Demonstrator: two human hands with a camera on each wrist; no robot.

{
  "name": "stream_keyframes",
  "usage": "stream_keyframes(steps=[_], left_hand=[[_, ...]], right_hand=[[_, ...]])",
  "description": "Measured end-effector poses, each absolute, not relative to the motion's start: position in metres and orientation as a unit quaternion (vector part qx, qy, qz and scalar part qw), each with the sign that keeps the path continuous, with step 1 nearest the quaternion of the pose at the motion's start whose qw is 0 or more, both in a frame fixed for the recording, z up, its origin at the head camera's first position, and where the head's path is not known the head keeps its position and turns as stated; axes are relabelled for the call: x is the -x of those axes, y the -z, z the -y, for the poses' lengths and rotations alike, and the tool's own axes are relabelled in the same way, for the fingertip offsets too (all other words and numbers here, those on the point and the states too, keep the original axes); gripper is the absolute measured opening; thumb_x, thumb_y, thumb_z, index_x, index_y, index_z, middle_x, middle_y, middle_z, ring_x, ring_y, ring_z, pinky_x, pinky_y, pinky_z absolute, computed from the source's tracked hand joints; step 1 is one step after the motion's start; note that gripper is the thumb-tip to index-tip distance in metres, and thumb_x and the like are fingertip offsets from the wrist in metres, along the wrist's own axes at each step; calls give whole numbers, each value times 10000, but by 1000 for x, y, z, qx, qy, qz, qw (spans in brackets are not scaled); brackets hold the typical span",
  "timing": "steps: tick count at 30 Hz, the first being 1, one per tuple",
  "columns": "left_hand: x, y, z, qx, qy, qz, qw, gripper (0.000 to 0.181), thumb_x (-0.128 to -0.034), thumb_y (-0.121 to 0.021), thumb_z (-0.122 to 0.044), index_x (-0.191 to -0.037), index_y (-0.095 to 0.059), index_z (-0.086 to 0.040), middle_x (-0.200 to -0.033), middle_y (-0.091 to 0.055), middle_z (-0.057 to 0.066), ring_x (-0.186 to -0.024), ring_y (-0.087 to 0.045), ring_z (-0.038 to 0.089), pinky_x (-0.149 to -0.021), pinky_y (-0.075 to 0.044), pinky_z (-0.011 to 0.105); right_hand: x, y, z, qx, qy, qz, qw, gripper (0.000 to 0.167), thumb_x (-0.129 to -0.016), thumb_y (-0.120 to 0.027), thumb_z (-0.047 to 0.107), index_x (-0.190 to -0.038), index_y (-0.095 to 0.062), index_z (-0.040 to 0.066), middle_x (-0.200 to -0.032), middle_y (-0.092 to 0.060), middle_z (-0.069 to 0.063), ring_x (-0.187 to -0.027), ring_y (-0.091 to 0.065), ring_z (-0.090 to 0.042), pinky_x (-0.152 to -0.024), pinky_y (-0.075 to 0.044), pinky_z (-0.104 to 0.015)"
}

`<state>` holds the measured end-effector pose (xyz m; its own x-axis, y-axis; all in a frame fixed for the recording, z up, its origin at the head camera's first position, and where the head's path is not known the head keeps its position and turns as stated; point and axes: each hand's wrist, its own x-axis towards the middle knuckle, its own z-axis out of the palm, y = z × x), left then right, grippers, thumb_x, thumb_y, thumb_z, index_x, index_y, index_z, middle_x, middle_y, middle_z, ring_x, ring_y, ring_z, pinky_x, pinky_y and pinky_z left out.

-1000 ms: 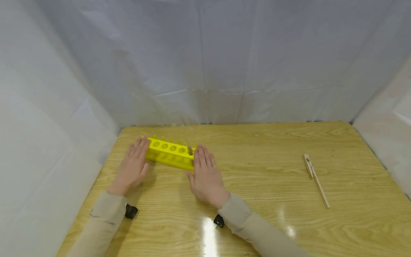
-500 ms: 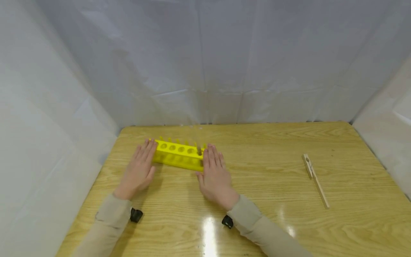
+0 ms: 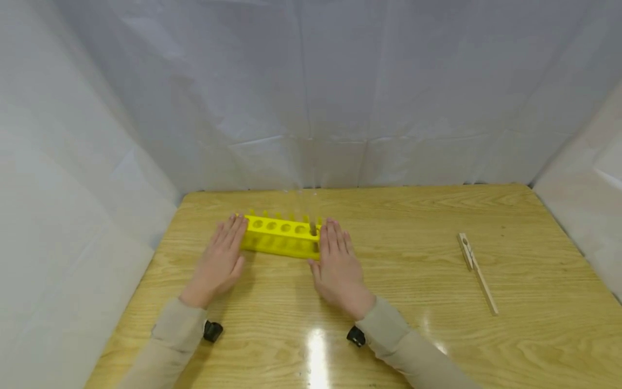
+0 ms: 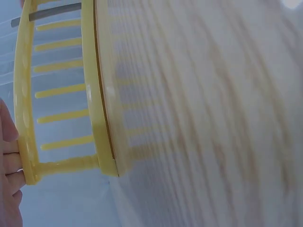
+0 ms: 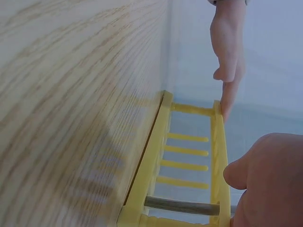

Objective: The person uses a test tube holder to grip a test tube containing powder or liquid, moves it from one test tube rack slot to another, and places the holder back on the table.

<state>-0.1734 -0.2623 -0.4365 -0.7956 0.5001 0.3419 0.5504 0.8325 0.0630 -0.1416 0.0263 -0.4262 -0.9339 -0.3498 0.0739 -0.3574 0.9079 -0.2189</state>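
Observation:
A yellow test tube rack (image 3: 279, 237) stands upright on the table, with a row of holes along its top and pegs along its far side. My left hand (image 3: 216, 265) touches its left end with straight fingers. At the right end my right hand (image 3: 340, 273) lies against the rack, fingers likewise straight. A test tube with dark grey contents (image 5: 180, 206) stands in the rack near my right hand. Faint clear tubes rise behind the rack's right half; how they are held is hard to tell. The left wrist view shows the rack (image 4: 92, 94) from its side.
A wooden test tube holder (image 3: 478, 275) lies on the right side of the wood-grain table (image 3: 413, 227). Pale sheeting (image 3: 340, 97) hangs behind the table and at both sides. Each wrist carries a small black camera.
Both hands and the rack have moved together to the right across the table, and the rack has turned slightly straighter. The wooden test tube holder has stayed in place.

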Motion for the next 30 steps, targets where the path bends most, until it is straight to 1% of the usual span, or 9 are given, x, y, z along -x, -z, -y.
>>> stream_keyframes(steps=[5,13,21,26,30], left_hand=[[170,436,254,280,70,945,154,661,-910,-402,-149,-1497,-259,121,-1580,-211,283,-1471,-191,408,-1214,-97,490],[165,435,240,284,58,944,154,676,-905,-396,-171,-1497,-254,122,-1575,-225,285,-1468,-201,408,-1209,-122,503],[162,437,226,291,56,940,167,687,-879,-450,-145,-1485,-279,130,-1561,-255,291,-1460,-224,414,-1183,-191,544],[159,434,218,288,52,944,155,695,-889,-477,-148,-1492,-268,125,-1567,-249,282,-1469,-206,402,-1199,-158,521],[157,434,213,287,55,946,140,699,-901,-459,-154,-1510,-238,107,-1591,-205,260,-1482,-176,383,-1213,-108,490]], right_hand=[[141,426,-35,-175,-120,977,17,734,-1051,-378,371,-1554,-60,-60,-1629,38,-219,-1507,53,-322,-1214,2,-443],[143,431,-49,-162,-108,981,20,730,-1054,-331,393,-1552,-42,-56,-1623,48,-212,-1503,74,-306,-1210,27,-432],[145,430,-62,-161,-105,981,17,728,-1055,-322,389,-1549,-43,-66,-1621,48,-225,-1503,56,-329,-1210,2,-454],[144,429,-69,-158,-111,981,11,724,-1057,-310,390,-1546,-37,-69,-1614,69,-221,-1501,66,-329,-1209,12,-459],[143,431,-75,-155,-124,980,21,712,-1058,-323,373,-1543,-64,-79,-1620,35,-232,-1505,38,-338,-1213,-6,-467]])
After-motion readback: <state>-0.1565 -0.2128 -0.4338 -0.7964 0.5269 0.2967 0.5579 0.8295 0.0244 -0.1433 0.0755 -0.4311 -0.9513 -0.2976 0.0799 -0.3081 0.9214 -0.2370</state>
